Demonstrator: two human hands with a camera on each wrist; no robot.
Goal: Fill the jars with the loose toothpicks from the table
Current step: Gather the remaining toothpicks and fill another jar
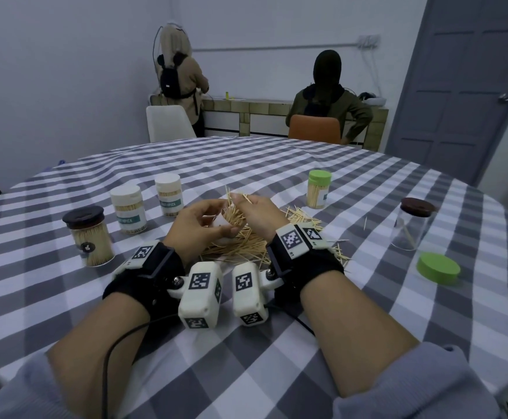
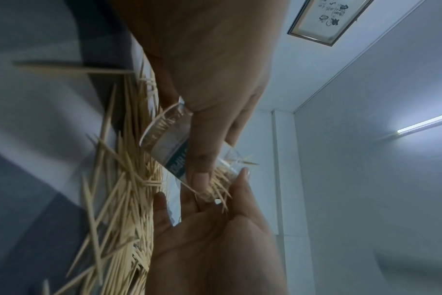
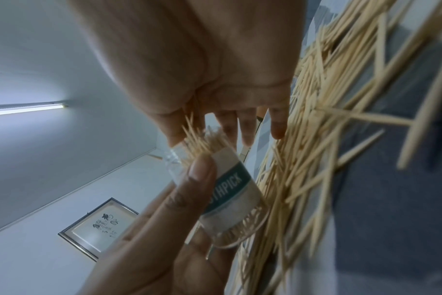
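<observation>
Fingertips (image 3: 247, 129) over jar (image 3: 230, 191), wrist-view only

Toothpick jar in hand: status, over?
Left hand grips labelled toothpick jar, tilted, mouth open. Right hand feeds a pinch of toothpicks into it. Loose pile remains beneath. Nothing in the way.

sleeves: grey-blue knit, pushed up both forearms (image 1: 412, 388)
wrist bands: black fabric wraps, one per wrist (image 1: 313, 267)
top modules: white blocks with black-and-white square tags, on the back of each wrist (image 1: 299, 237)
camera boxes: white housings with square tags, hung off each band on metal screws (image 1: 201, 294)
cable: black, runs along the left forearm (image 1: 107, 358)
</observation>
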